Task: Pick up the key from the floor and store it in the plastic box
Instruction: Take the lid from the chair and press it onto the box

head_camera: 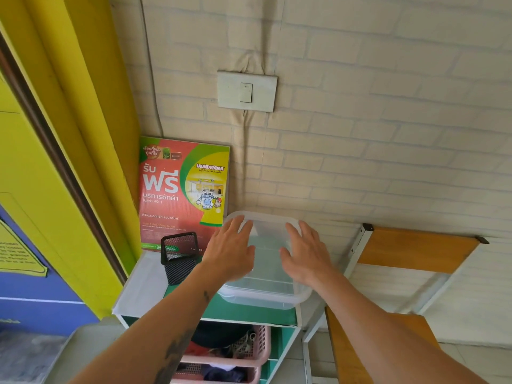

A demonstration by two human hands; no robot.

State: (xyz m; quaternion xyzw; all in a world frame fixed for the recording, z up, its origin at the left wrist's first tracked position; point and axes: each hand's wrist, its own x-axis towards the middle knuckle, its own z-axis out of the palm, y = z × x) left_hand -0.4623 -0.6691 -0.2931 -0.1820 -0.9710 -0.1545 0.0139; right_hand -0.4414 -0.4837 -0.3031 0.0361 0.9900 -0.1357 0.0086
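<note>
Now both palms flat on plastic box (266,273) lid, left hand (231,253) and right hand (304,253) side by side, fingers (238,227) spread, gripping nothing. Box under fingertips: light, thin-walled, slick, flexes; take by long edges. Key not visible. Beyond fingertips, brick-pattern wall (360,134).

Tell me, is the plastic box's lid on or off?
On: both hands lie flat on a clear lid covering the box.

Clear smooth plastic box (266,284) – black metal mesh cup (180,256), glossy poster (182,189).
</note>
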